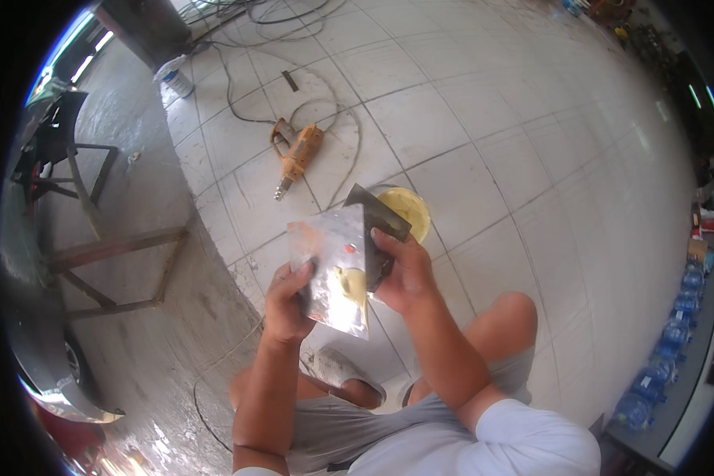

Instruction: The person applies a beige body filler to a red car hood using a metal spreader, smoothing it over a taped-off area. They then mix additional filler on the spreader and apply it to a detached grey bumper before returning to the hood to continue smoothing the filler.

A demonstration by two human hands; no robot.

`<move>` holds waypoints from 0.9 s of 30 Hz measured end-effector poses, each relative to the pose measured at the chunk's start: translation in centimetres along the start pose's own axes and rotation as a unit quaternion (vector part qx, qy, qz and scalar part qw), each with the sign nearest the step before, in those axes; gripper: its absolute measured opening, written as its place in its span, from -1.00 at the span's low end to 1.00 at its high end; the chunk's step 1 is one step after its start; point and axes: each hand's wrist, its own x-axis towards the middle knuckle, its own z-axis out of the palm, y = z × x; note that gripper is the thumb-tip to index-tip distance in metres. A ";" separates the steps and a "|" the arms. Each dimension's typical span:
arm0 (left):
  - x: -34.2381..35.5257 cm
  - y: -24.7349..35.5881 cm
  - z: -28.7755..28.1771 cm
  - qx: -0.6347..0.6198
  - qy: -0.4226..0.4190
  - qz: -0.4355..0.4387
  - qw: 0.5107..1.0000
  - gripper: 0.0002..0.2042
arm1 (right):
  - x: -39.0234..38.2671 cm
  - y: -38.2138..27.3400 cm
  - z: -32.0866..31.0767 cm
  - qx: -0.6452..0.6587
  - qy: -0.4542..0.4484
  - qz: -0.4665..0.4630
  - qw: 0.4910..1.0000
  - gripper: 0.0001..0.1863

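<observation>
My left hand (287,305) grips a shiny flat metal plate (321,262) by its left edge, thumb on top. On the plate lie a pale yellow smear of putty (349,282) and a small red dab (349,249). In my right hand (406,274) is a dark, thin putty spreader (382,216), clasped with the thumb across its face. The spreader sits just right of the plate and partly behind it; whether they touch I cannot tell. Beyond my right hand, a round tub of yellow putty (411,210) stands on the floor, partly covered by the spreader.
An orange heat gun (300,155) lies on the tiles with its cord looping around it. Farther off are a dark strip (290,81) and a white can (178,81). A metal frame (119,247) stands at left. Several blue water bottles (674,333) line the right side.
</observation>
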 end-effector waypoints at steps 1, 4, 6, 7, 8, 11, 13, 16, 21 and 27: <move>-0.1 0.0 0.4 -0.047 -0.005 -0.013 0.999 -0.51 | -1.1 -0.7 0.9 0.013 0.021 -0.015 1.000 -0.69; -1.8 0.7 4.0 -0.157 0.035 -0.002 0.987 -0.52 | -5.2 -4.6 5.9 -0.017 0.065 -0.020 0.998 -0.67; -4.2 2.1 8.5 -0.152 0.100 0.007 0.983 -0.60 | -9.7 -8.1 10.1 -0.101 0.124 -0.058 0.985 -0.65; -5.6 3.1 10.8 -0.149 0.131 0.016 0.980 -0.63 | -11.9 -9.9 11.5 -0.201 0.126 -0.080 0.968 -0.63; -7.5 4.6 13.7 -0.074 0.130 0.047 0.988 -0.67 | -14.2 -12.0 13.0 -0.301 0.122 -0.098 0.941 -0.62; -14.3 9.4 22.0 0.060 0.137 0.101 0.984 -0.68 | -21.7 -16.9 21.0 -0.529 0.105 -0.095 0.837 -0.55; -18.7 12.9 27.3 0.164 0.170 0.159 0.959 -0.68 | -26.2 -18.7 26.1 -0.590 0.092 -0.093 0.797 -0.54; -24.8 17.3 36.0 0.145 0.163 0.229 0.949 -0.68 | -32.5 -20.5 35.1 -0.656 0.026 -0.109 0.746 -0.49; -33.6 20.4 42.5 0.193 0.127 0.286 0.930 -0.70 | -41.2 -17.8 45.7 -0.720 -0.071 -0.158 0.672 -0.42; -42.6 23.5 44.2 0.127 0.078 0.328 0.933 -0.70 | -47.6 -11.2 44.3 -0.828 -0.067 -0.185 0.525 -0.37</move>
